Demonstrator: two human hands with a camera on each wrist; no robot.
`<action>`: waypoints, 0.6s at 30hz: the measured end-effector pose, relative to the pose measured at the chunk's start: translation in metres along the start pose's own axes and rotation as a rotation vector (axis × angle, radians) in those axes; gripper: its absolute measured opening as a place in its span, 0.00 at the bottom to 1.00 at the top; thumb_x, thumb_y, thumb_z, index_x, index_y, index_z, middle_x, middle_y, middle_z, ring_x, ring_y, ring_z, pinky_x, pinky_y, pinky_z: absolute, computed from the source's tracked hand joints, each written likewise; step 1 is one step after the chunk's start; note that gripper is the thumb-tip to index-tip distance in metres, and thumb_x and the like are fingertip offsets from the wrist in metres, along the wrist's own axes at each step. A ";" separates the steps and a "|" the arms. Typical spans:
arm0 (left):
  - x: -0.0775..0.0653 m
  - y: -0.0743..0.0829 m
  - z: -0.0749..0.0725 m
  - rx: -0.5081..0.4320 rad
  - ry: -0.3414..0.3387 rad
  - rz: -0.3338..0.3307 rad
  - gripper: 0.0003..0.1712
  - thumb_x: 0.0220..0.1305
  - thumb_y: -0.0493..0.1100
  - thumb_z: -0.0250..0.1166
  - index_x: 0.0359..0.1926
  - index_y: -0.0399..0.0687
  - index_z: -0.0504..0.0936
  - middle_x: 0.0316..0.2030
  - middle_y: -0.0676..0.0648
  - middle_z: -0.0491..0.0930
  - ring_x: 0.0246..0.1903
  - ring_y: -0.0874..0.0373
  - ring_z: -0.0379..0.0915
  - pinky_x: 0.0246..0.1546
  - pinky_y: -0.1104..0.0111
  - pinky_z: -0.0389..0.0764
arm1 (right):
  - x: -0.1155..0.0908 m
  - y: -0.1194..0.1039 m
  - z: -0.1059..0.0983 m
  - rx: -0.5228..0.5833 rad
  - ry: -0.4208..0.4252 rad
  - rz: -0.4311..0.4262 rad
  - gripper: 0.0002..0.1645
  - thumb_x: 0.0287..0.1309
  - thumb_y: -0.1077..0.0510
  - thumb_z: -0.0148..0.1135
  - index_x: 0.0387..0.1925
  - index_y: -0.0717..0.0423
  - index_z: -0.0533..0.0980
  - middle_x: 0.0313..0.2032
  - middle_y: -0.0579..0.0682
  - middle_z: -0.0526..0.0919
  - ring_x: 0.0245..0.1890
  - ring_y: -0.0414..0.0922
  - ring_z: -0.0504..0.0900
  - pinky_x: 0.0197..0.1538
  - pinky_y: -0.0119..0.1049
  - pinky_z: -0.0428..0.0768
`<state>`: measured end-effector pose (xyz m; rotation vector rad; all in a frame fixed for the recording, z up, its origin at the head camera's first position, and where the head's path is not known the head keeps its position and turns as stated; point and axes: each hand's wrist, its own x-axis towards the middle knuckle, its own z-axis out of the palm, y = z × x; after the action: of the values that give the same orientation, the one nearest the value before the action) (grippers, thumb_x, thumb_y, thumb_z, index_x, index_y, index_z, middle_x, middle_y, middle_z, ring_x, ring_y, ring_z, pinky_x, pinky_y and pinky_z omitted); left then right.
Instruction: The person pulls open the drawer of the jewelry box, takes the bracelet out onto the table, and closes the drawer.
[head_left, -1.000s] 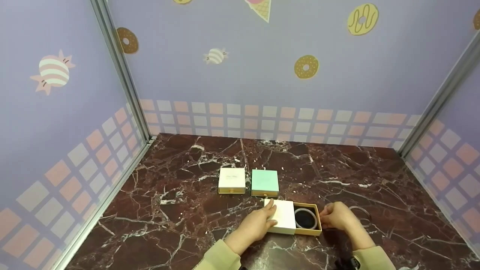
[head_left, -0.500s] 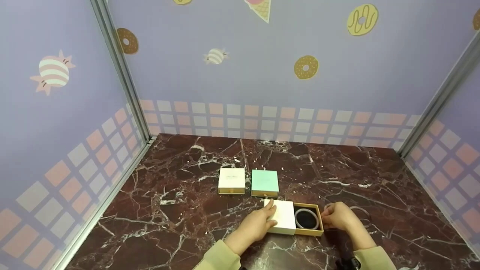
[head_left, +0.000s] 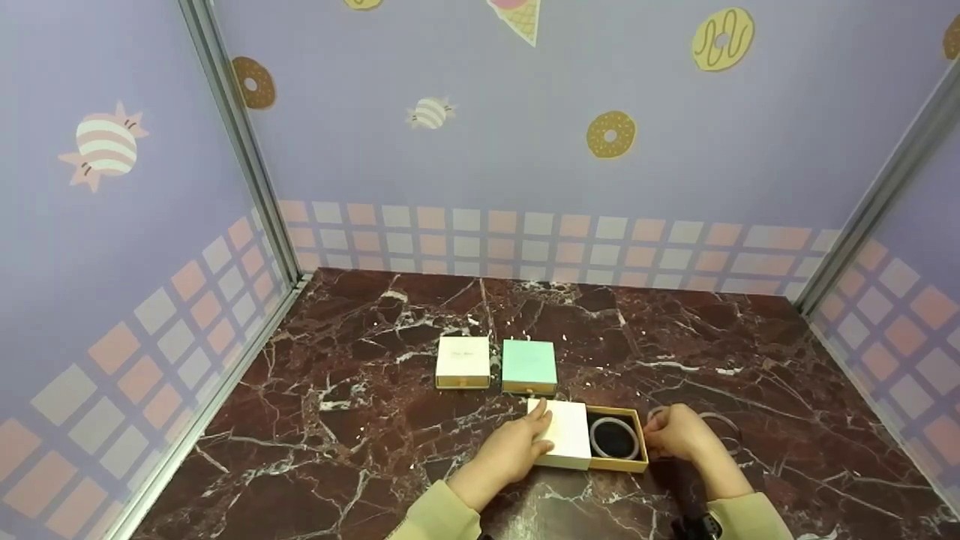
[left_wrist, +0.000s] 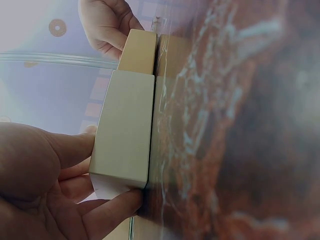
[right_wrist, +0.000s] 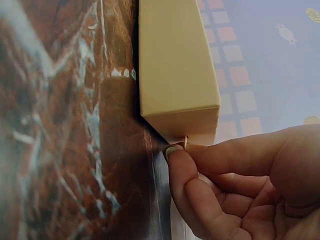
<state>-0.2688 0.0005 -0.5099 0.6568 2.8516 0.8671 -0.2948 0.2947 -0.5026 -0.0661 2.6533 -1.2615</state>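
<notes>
A white drawer-style gift box (head_left: 565, 431) lies at the front, its yellow drawer (head_left: 619, 466) pulled out to the right. Inside the drawer a pale bangle (head_left: 593, 439) rests on black padding. My left hand (head_left: 510, 448) grips the white sleeve's left part, the thumb on top and fingers against its end, as the left wrist view shows. With thumb and finger my right hand (head_left: 679, 433) pinches the small pull tab (right_wrist: 187, 141) on the drawer's end face. Beside that hand, a thin bangle (head_left: 726, 418) lies on the table; another ring is partly hidden behind the fingers.
A closed cream box (head_left: 463, 358) and a closed mint-green box (head_left: 529, 364) stand side by side behind the white one. The dark red marbled table (head_left: 360, 450) meets patterned panels (head_left: 525, 165) at its back and sides.
The yellow drawer has slid slightly farther right out of the white sleeve, the bangle travelling with it. My right hand has shifted barely; the left keeps its place.
</notes>
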 end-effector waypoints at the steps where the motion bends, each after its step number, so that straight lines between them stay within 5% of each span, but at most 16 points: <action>1: 0.000 0.000 0.000 -0.003 -0.003 -0.001 0.33 0.72 0.46 0.64 0.73 0.42 0.71 0.78 0.45 0.62 0.69 0.43 0.73 0.70 0.54 0.75 | 0.000 -0.001 0.000 0.000 -0.001 0.008 0.05 0.54 0.73 0.65 0.28 0.76 0.84 0.21 0.54 0.87 0.20 0.41 0.86 0.28 0.32 0.87; 11: 0.001 0.000 0.001 -0.031 -0.014 -0.024 0.33 0.72 0.46 0.64 0.74 0.42 0.70 0.79 0.46 0.60 0.70 0.44 0.71 0.71 0.54 0.74 | -0.002 -0.005 -0.002 -0.011 0.008 0.021 0.06 0.55 0.73 0.64 0.30 0.75 0.84 0.22 0.55 0.87 0.21 0.42 0.86 0.28 0.31 0.87; 18: 0.001 0.000 0.000 -0.013 -0.014 -0.019 0.33 0.72 0.47 0.64 0.74 0.43 0.70 0.79 0.46 0.60 0.69 0.44 0.72 0.71 0.54 0.75 | -0.001 -0.009 -0.005 -0.080 0.122 0.025 0.06 0.57 0.68 0.67 0.33 0.70 0.86 0.21 0.49 0.85 0.20 0.37 0.78 0.24 0.26 0.76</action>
<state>-0.2691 0.0012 -0.5098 0.6299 2.8329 0.8744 -0.2955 0.2932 -0.4928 0.0331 2.7991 -1.1870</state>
